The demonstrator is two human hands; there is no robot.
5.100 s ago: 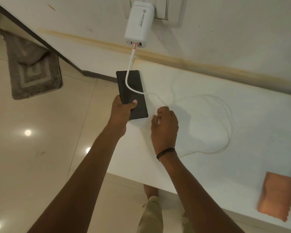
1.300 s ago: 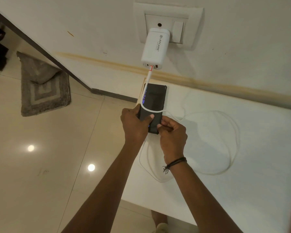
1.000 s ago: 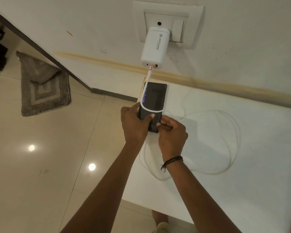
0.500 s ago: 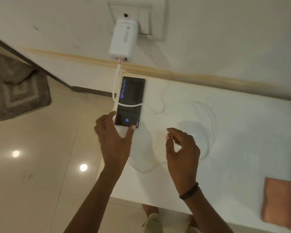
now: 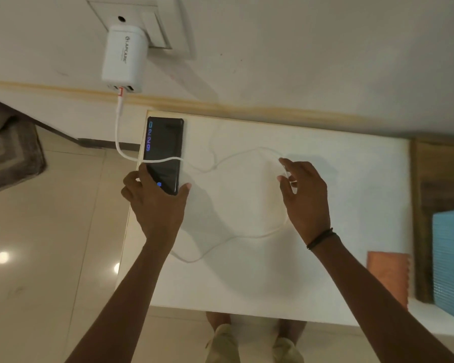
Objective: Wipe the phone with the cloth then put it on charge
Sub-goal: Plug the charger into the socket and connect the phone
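Since half a second ago the right hand (image 5: pixel 304 195) has swung away to the right and the left hand (image 5: pixel 155 203) has closed in on the phone (image 5: pixel 164 150).

Far left of my fingers a mat (image 5: pixel 8 153) lies on the floor. Beyond the left fingertips the charger (image 5: pixel 123 57) sits in its socket (image 5: pixel 152 22), and its cable (image 5: pixel 119 142) drops and crosses the phone. The phone lies flat at the table (image 5: pixel 338 179) corner, screen lit. I read that as charging, though the plug is hidden under my palm. Left fingers and thumb clasp its near end from both sides, I think to steady it close to the socket. Right fingers are spread, holding nothing, above the slack cable loop. Well right of them the cloth (image 5: pixel 388 276) lies beside a basket (image 5: pixel 451 258), set aside, so wiping looks finished.
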